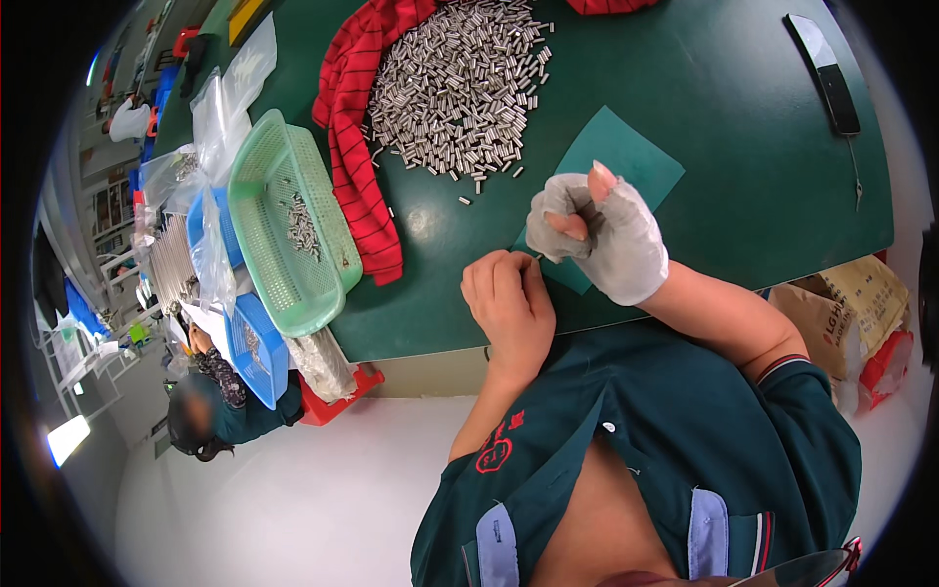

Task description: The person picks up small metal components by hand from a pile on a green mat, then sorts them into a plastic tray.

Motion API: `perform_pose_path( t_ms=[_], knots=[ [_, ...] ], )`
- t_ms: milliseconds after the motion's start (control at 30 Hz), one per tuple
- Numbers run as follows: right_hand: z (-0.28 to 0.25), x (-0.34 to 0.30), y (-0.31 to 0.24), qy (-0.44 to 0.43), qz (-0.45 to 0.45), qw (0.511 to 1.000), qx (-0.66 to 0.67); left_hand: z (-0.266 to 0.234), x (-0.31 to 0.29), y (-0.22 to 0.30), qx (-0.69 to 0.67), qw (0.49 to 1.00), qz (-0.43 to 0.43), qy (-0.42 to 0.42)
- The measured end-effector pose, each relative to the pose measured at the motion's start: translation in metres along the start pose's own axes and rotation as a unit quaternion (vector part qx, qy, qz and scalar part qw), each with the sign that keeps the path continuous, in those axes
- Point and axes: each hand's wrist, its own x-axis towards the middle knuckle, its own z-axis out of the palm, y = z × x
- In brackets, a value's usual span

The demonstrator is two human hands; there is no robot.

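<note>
My bare left hand rests at the near edge of the green table, its fingers curled together. What they hold, if anything, is hidden. Just right of it my right hand wears a pale grey glove with bare fingertips. Its fingers are bent inward, and whatever may be between them does not show. Beneath the right hand lies a flat teal sheet. Farther off, a big heap of small silvery metal pins is spread on the table, with a few loose ones at its near side.
Red striped cloth borders the heap. Left of it, a light green plastic basket contains some pins. Blue baskets and clear plastic bags lie beyond. A flat black-and-white device with a cord is far right. Another person sits at left.
</note>
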Motion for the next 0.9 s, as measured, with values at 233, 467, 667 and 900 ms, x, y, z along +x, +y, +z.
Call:
perform_pose_path(
  t_ms=[233,467,667,900],
  knots=[
    [-0.0013,-0.0001,0.0007,-0.004,0.011,1.0,0.007,-0.0011,0.0002,0.0,0.002,1.0,0.0,-0.011],
    [-0.0001,-0.0005,0.0005,0.013,0.012,1.0,0.013,-0.0013,0.0007,0.0009,0.006,1.0,0.005,-0.009],
    [-0.0032,0.0005,0.0021,-0.001,0.016,1.0,-0.002,-0.0003,-0.0006,-0.0009,0.005,1.0,0.008,-0.006],
    [-0.0044,-0.0001,0.0027,-0.001,0.016,0.999,-0.05,-0.0006,0.0005,0.0017,0.0,1.0,0.0,-0.008]
  ],
)
